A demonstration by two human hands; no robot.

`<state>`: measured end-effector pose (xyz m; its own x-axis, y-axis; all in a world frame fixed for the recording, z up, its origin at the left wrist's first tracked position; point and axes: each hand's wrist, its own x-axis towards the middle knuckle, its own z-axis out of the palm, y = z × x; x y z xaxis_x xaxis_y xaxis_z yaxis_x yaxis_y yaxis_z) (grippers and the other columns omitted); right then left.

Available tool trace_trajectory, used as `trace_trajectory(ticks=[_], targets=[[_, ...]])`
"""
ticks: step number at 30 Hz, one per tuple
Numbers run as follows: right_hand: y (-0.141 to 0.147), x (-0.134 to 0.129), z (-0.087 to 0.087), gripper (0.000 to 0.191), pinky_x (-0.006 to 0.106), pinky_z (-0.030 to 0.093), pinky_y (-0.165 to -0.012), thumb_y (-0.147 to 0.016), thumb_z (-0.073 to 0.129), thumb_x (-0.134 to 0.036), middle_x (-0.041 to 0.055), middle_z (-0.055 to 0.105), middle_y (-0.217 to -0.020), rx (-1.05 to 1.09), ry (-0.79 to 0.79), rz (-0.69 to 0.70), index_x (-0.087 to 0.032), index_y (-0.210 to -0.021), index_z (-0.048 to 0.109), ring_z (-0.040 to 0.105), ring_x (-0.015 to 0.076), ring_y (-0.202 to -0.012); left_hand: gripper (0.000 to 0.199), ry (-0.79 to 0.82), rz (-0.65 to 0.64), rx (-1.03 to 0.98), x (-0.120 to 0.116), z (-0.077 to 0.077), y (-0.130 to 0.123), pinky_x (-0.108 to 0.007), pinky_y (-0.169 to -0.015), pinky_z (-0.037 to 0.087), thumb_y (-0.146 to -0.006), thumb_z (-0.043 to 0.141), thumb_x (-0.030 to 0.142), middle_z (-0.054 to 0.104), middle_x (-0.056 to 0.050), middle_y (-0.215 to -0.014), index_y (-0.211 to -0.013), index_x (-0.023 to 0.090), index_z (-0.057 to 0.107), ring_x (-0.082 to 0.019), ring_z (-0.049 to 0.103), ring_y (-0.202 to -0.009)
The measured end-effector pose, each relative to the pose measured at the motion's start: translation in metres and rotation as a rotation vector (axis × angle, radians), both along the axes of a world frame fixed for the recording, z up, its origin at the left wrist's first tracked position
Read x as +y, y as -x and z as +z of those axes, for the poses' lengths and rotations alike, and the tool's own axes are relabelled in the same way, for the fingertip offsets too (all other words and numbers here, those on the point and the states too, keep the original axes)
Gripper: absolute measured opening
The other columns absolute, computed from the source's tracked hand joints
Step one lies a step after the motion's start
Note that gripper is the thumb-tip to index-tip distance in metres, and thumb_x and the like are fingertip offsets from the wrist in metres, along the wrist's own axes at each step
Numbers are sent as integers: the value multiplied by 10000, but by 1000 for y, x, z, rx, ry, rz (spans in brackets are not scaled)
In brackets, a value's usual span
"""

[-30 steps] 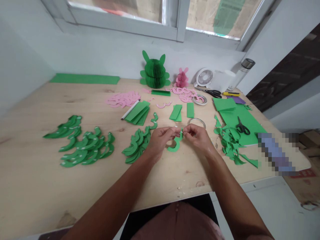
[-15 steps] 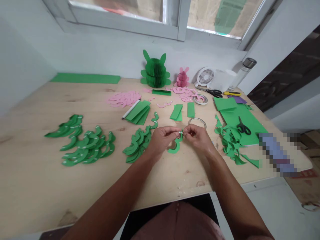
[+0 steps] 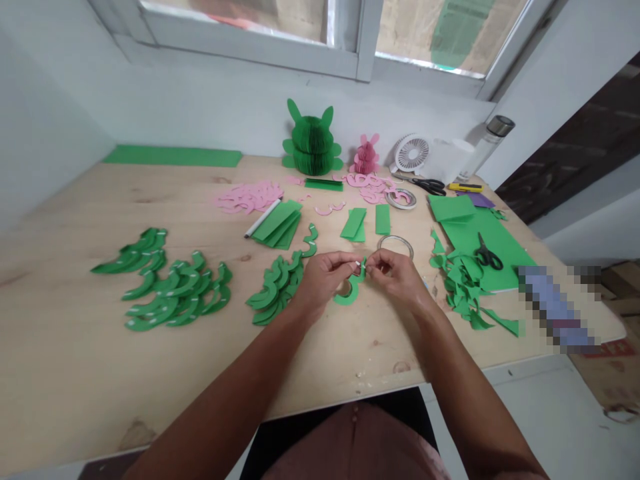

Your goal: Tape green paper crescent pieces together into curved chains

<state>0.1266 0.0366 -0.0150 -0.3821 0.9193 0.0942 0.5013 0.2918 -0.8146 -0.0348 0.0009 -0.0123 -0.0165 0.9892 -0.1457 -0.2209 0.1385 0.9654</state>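
Left hand (image 3: 326, 277) and right hand (image 3: 395, 275) are both pinched narrow on the upper tip of a curved green paper strip (image 3: 350, 293), fingertips meeting at a small white scrap (image 3: 361, 265) — too small to identify, the join hidden by fingers. The strip's lower curve hangs between the hands above the wooden table (image 3: 150, 373) — contact cannot be confirmed. A clear tape roll (image 3: 395, 245) lies just beyond the right hand.

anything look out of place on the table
The ragged green paper offcuts on the right stand out: they lie in a loose heap against the green sheet, unlike the tidy curved green strips to the left.
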Motion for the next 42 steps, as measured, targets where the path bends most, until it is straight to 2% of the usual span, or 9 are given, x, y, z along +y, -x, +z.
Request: trace_trajectory(ticks=[4,10,17,21,27,34,42], targets=[[0,-1,1,79,211,367,-545,-725,530,-208,-13,583,-635,-8,-4,2,-167,-743,595,476,97,-558,195,4,-4,-5,0,1,0,-190,-444,338,-637,663,253,661,-21,-662,-795,158,729,-85,516,-525],[1,-1,0,99,219,380,-561,-734,525,-234,-1,595,-661,-7,-16,-6,-164,-738,595,494,102,-572,147,-42,1,0,0,2,0,-223,-619,441,-636,657,227,676,-21,-668,-746,165,731,-114,586,-642],[7,-2,1,87,217,368,-546,-721,530,-238,-7,600,-633,-49,-57,-66,-178,-679,578,497,104,-557,157,-38,16,3,-1,2,-1,-246,-641,456,-632,656,220,688,-25,-696,-761,174,733,-128,600,-651],[10,-6,3,70,219,351,-529,-704,527,-222,-10,595,-615,-89,-106,-112,-190,-660,571,486,106,-537,155,-19,18,-24,-2,2,-2,-231,-612,447,-628,664,216,691,-31,-706,-761,172,731,-120,590,-648],[13,-9,5,67,221,351,-530,-698,529,-223,-11,584,-595,-99,-151,-154,-197,-654,571,476,112,-534,168,48,15,-121,-2,2,-2,-201,-484,394,-614,677,227,679,-34,-691,-762,153,707,-98,556,-563],[15,-10,5,58,224,348,-535,-693,536,-211,-17,570,-587,-118,-167,-174,-198,-650,572,473,113,-543,159,61,18,-171,-1,-2,-2,-200,-461,375,-600,689,221,675,-32,-680,-742,151,675,-83,531,-516],[16,-10,3,61,232,346,-533,-706,545,-240,-7,587,-605,-140,-213,-198,-203,-669,575,481,119,-545,195,71,33,-196,0,-2,-2,-195,-465,356,-574,702,224,669,-36,-676,-747,145,662,-90,545,-547]])
